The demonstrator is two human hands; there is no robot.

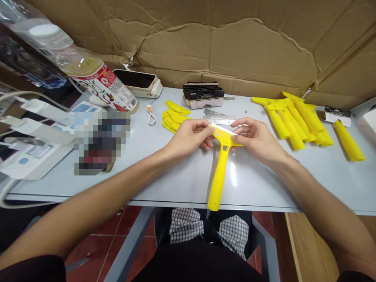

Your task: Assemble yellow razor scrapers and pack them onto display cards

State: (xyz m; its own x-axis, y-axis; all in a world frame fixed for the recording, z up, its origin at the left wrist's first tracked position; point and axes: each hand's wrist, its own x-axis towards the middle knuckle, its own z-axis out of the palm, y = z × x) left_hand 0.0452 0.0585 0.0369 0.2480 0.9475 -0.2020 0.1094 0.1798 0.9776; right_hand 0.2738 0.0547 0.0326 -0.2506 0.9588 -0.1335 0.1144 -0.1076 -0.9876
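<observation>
A yellow scraper [219, 172] with a pale blade along its wide head is held between my hands, its handle pointing down toward the table's front edge. My left hand [194, 135] pinches the left end of the head. At the right end, my right hand [254, 137] grips it with thumb and fingers. Just behind the head lie loose metal blades [219, 116]. Yellow plastic cover plates [173, 117] are heaped beyond my left hand. Several more yellow scraper handles [293, 117] are piled to the right of my right hand.
A box of dark blade packets [204, 94] stands at the back, before a cardboard wall [235, 51]. On the left are a drink bottle [102, 82], a white-edged device [138, 83], power strips [32, 150] and a small cord loop [151, 115]. One handle [348, 141] lies far right.
</observation>
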